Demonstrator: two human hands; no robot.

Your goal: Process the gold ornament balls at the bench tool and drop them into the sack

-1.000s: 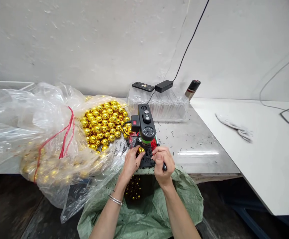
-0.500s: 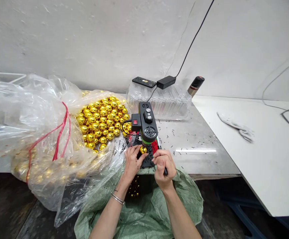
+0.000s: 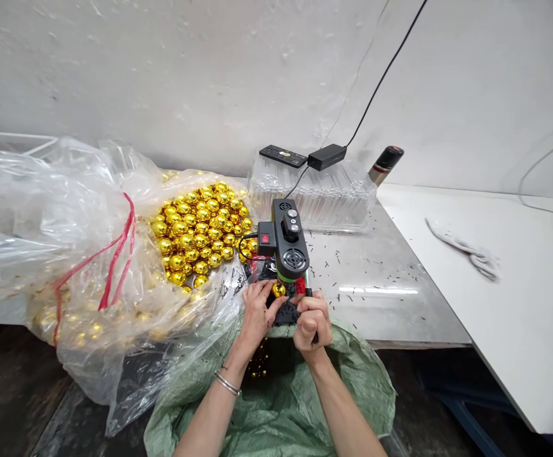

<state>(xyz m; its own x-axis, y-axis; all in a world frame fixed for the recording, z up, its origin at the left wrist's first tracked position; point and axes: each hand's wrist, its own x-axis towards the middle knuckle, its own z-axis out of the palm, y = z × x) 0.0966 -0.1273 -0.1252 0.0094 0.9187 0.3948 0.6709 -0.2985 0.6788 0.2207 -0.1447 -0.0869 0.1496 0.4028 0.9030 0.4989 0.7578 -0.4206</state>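
Grey metal tabletop [image 3: 366, 320], littered with black bits [image 3: 338, 256], fills the head view's middle, a pale, scuffed wall [image 3: 200, 82] behind, a white table [image 3: 452, 216] to the right; a gold ball [image 3: 279, 290] sits under the head of a black machine [image 3: 291, 238], left hand [image 3: 257, 312] pinching it; right hand [image 3: 313, 322] wraps a black handle [image 3: 315, 338]; a green sack [image 3: 364, 381] gapes below.

Balls [image 3: 202, 216] L of mach [image 3: 290, 238], sack [image 3: 364, 381] in frt
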